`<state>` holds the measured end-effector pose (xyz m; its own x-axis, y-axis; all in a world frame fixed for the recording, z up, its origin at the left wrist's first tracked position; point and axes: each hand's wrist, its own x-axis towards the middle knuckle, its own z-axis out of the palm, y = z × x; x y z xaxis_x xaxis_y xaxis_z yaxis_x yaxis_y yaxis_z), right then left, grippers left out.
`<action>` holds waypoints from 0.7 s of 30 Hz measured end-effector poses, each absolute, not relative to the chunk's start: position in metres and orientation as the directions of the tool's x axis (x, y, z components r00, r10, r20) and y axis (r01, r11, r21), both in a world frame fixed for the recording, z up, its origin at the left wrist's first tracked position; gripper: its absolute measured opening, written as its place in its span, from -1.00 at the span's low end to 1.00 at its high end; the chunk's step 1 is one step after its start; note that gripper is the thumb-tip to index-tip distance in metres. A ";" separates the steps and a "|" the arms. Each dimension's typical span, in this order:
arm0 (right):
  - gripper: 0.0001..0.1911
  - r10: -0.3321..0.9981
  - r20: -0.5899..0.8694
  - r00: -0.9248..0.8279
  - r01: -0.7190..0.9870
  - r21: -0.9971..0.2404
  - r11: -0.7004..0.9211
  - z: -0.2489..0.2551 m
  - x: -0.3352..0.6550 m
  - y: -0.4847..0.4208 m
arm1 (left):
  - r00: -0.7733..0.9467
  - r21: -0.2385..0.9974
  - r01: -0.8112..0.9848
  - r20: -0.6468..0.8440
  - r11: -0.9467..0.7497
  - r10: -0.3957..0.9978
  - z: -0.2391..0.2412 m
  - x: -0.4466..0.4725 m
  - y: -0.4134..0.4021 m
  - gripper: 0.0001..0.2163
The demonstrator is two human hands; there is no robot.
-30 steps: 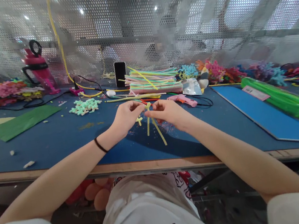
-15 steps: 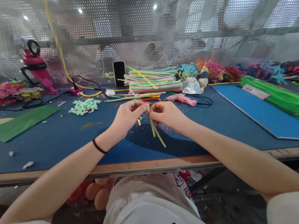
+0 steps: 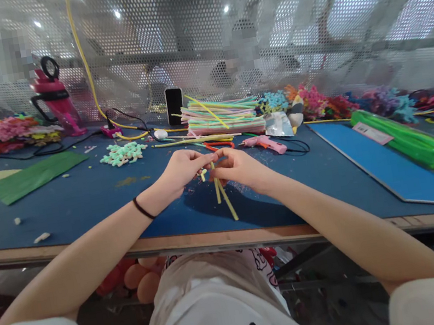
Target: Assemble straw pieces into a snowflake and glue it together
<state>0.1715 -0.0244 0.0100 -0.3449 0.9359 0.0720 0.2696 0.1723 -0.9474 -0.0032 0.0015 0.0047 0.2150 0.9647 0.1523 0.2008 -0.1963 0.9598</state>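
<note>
My left hand [image 3: 181, 171] and my right hand [image 3: 238, 169] meet over the blue table mat [image 3: 93, 197], fingertips pinched together on a yellow pipe cleaner [image 3: 223, 197]. Its two loose ends hang down and toward me from the pinch. A small yellow bent bit shows between the fingertips. A black band circles my left wrist. Behind the hands lies a stack of pastel pipe cleaners [image 3: 226, 116].
A pink glue gun [image 3: 266, 145] and a silver bag lie behind my right hand. Mint twisted shapes [image 3: 123, 154], a phone [image 3: 175, 105], a pink bottle [image 3: 54, 98], green and yellow sheets [image 3: 32, 177], a light blue board [image 3: 383, 162] and green pipe cleaners [image 3: 418, 145] surround.
My hands have drawn closer together on the pipe cleaner. Its hanging ends have swung slightly left and now lie closer together.
</note>
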 end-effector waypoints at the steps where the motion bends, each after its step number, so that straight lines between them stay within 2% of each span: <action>1: -0.67 0.938 0.087 -0.336 0.307 -0.931 0.197 0.010 0.172 -0.024 | 0.186 0.956 0.215 0.158 -0.197 0.970 0.005 -0.003 0.001 -0.67; 5: -0.67 0.920 0.180 -0.349 0.473 -0.813 0.339 0.010 0.174 -0.023 | 0.110 0.958 0.218 0.165 -0.186 0.980 0.007 -0.003 0.000 -0.71; 12: -0.66 0.917 0.187 -0.354 0.485 -0.801 0.350 0.008 0.171 -0.026 | 0.130 0.996 0.073 -0.057 0.048 0.990 0.013 -0.002 -0.003 -0.70; 15: -0.76 0.909 0.182 -0.374 0.487 -0.796 0.359 0.009 0.171 -0.027 | 0.115 0.992 0.130 -0.014 -0.001 0.993 0.010 -0.003 -0.002 -0.71; 18: -0.87 0.927 0.128 -0.352 0.454 -0.843 0.289 0.011 0.170 -0.029 | 0.100 0.980 0.189 0.042 -0.060 0.994 0.007 -0.004 0.000 -0.71; 21: -0.79 0.941 0.081 -0.329 0.365 -0.908 0.206 0.012 0.169 -0.029 | 0.073 0.977 0.192 0.080 -0.092 0.994 0.006 -0.004 0.001 -0.71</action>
<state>0.1692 -0.0295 0.0121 -0.3294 0.9407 0.0808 0.3652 0.2059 -0.9079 -0.0037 0.0010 0.0057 0.0728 0.9942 0.0797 0.1922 -0.0924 0.9770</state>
